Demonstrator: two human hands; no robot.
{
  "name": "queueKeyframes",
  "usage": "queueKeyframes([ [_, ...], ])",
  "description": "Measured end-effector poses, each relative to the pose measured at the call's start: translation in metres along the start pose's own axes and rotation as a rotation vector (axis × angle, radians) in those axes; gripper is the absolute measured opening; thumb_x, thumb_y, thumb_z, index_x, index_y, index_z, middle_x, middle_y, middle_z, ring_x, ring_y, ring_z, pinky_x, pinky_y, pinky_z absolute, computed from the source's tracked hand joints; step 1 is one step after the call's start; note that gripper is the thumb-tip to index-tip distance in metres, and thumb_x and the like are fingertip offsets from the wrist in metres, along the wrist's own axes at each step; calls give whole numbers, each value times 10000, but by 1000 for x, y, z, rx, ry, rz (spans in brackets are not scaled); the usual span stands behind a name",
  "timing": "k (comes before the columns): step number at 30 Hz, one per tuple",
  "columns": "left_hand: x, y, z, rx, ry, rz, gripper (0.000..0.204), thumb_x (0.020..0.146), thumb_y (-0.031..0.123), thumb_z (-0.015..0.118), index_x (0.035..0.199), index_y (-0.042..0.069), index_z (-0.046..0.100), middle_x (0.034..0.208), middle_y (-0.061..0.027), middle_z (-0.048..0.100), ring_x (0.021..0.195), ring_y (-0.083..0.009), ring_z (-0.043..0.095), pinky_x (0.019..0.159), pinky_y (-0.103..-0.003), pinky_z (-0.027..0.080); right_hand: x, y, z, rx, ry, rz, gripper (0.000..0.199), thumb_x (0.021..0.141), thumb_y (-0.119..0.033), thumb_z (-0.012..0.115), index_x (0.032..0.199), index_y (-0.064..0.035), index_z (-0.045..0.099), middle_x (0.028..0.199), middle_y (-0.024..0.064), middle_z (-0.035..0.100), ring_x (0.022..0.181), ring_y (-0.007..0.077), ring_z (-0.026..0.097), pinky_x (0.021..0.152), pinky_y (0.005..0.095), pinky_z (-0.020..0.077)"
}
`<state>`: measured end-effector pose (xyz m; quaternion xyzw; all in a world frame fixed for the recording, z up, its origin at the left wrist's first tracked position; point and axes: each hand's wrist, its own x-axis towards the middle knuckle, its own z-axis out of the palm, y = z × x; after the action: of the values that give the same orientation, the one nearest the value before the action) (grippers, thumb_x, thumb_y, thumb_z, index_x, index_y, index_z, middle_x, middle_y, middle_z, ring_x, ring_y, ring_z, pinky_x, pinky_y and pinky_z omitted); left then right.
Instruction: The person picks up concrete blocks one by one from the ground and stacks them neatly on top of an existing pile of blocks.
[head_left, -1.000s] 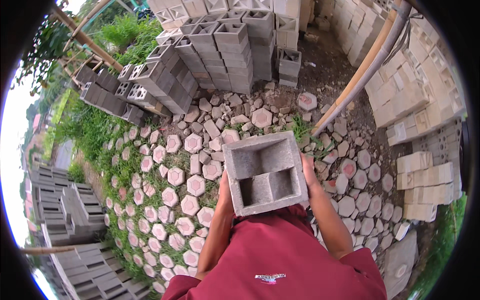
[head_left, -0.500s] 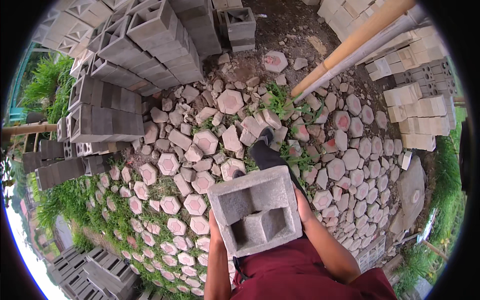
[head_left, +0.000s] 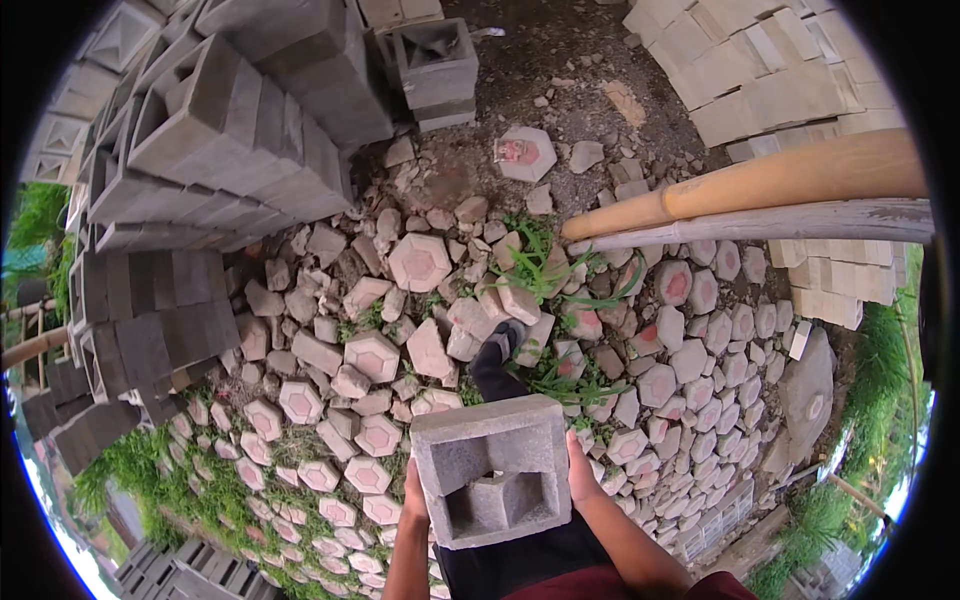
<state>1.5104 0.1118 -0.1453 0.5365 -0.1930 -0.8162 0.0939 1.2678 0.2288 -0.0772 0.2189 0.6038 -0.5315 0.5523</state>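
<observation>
Gripping opposite sides, left hand [head_left: 415,497] and right hand [head_left: 582,470], grey hollow concrete block [head_left: 495,470].

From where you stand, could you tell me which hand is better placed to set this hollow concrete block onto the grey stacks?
Probably left: the grey stacks stand on that side, and the left hand grips the block's nearer edge.
</observation>
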Motion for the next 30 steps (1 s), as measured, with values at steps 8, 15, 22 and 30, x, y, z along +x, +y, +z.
queueKeyframes([
  [8,124,131,117,-123,-168,46,589,948,510,321,1329,72,422,1241,-91,534,1105,-242,514,973,-397,407,74,-172,27,-436,-373,-300,718,820,-279,668,1365,36,322,1285,129,477,1201,200,416,1057,343,262],
  [15,245,238,162,-209,-277,137,579,938,505,326,1305,75,451,1220,-105,547,1084,-263,538,948,-406,438,162,-285,91,-681,-447,-613,688,723,-80,659,1325,42,350,1230,113,485,1115,185,463,979,325,354],
  [22,302,346,197,4,-198,97,615,953,516,268,1354,71,405,1296,-102,500,1174,-251,483,1020,-376,373,230,-314,147,-694,-420,-564,778,676,-59,623,1369,29,280,1326,166,430,1230,223,399,1049,337,282],
  [30,408,430,186,176,-204,-3,704,953,571,266,1403,36,345,1411,-102,397,1257,-224,407,1072,-325,285,316,-368,216,-1002,-119,-549,672,690,-145,660,1273,53,390,1025,195,609,935,233,589,840,347,446],
])
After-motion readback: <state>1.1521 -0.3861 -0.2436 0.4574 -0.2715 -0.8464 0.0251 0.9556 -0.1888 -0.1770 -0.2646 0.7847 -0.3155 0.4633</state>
